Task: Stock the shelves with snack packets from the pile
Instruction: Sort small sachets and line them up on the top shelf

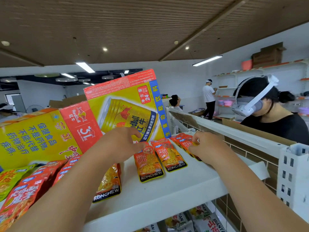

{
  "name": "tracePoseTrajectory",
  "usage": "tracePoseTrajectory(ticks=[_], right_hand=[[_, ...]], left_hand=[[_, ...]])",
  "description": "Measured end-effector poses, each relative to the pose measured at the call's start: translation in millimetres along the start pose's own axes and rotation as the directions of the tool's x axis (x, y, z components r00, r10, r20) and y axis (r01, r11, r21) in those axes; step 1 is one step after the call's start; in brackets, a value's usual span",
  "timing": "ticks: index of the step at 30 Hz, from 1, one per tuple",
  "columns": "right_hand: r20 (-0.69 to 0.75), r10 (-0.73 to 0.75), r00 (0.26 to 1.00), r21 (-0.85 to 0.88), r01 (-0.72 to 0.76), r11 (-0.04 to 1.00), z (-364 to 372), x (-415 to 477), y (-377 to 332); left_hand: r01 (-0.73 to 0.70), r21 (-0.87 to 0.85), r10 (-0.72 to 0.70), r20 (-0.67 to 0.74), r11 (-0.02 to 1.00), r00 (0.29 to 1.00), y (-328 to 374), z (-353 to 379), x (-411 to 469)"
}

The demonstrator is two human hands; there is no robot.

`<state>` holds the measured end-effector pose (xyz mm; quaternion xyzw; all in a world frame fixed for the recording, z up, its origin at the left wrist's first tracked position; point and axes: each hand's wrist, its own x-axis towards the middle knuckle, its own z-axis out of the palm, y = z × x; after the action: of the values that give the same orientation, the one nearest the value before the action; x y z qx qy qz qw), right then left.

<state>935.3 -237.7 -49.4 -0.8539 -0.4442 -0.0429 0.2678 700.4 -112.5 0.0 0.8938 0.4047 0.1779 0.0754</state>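
Observation:
Orange KONCHEW snack packets lie flat on the white top shelf (167,195). My left hand (120,144) pinches the top edge of one packet (148,163) in the middle. Beside it lies a second packet (170,156). My right hand (207,148) grips a small stack of the same packets (184,141) at the shelf's back right. A third packet (108,183) sits partly under my left forearm. More red packets (30,186) are piled at the left, with a green packet (8,180) beside them.
Two yellow and red Red Bull cartons (127,108) stand at the back of the shelf. A person wearing a headset (267,111) stands behind the right rail. A lower shelf holds other packets (197,220). Other people work at far shelves.

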Motion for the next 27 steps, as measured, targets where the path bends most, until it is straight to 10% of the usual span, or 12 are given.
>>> tracePoseTrajectory(ticks=[7,27], right_hand=[[0.021,0.007,1.000,-0.015,-0.007,1.000,-2,-1,-2],[0.049,0.002,0.999,-0.027,-0.001,1.000,-1,-1,0]], left_hand=[[-0.128,0.075,0.104,0.265,0.989,0.959,3,4,-8],[-0.181,0.096,0.145,0.300,0.979,0.943,6,6,-11]])
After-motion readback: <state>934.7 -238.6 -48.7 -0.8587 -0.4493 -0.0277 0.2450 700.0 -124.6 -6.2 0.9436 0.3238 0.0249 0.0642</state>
